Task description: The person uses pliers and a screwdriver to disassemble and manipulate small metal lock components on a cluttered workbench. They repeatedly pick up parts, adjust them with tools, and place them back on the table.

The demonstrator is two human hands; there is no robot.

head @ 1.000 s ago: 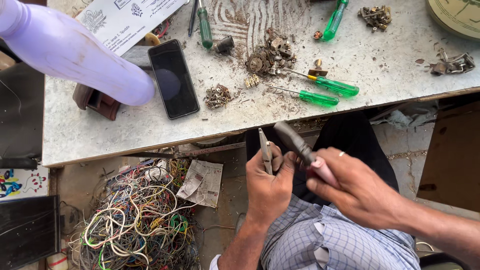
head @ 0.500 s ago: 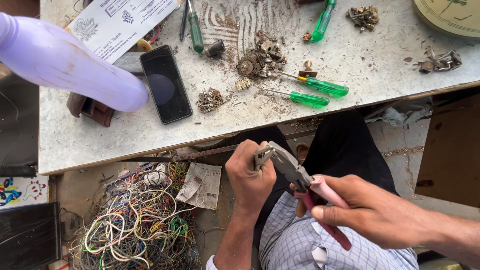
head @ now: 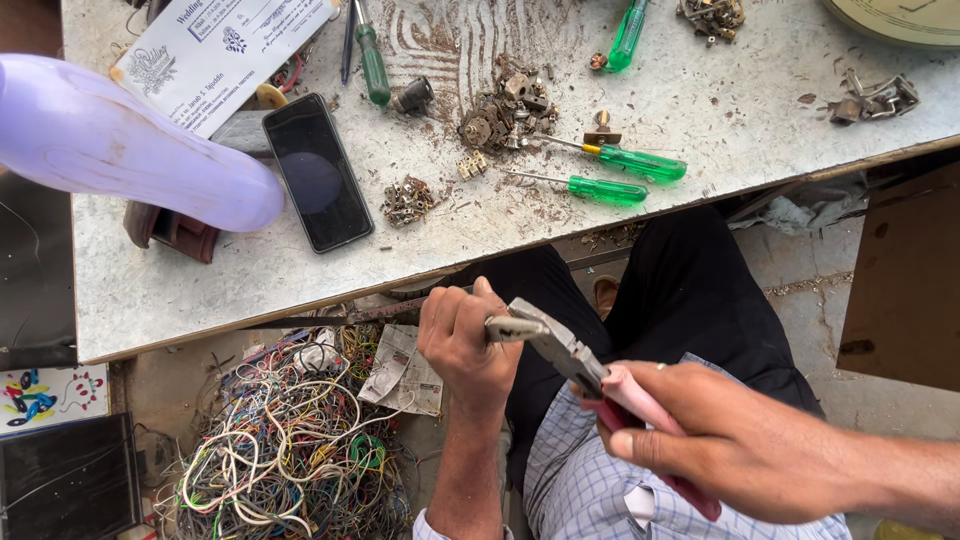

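Scratched grey metal makes up the surface (head: 700,120), which runs across the far half of the view and is strewn with dust and small parts. Two green screwdrivers (head: 610,175) lie side by side near its near edge, with a heap of small metal parts (head: 500,105) just beyond them. A black phone (head: 317,172) lies face up to the left, beside a large pale purple plastic shape (head: 120,145) that overhangs the left edge. A printed white card (head: 215,50) sits at the far left.

Below the surface's near edge, over the person's lap, the right hand (head: 740,445) is wrapped around the pink handles of a pair of pliers (head: 575,362), its grip closed tight on them. The pliers point left and away, and their metal nose meets the left hand (head: 465,345). That hand is curled into a fist at the nose; whatever it pinches there is too small to make out. On the floor to the left lies a tangle of coloured wires (head: 290,440), with a crumpled scrap of paper (head: 400,372) beside it.
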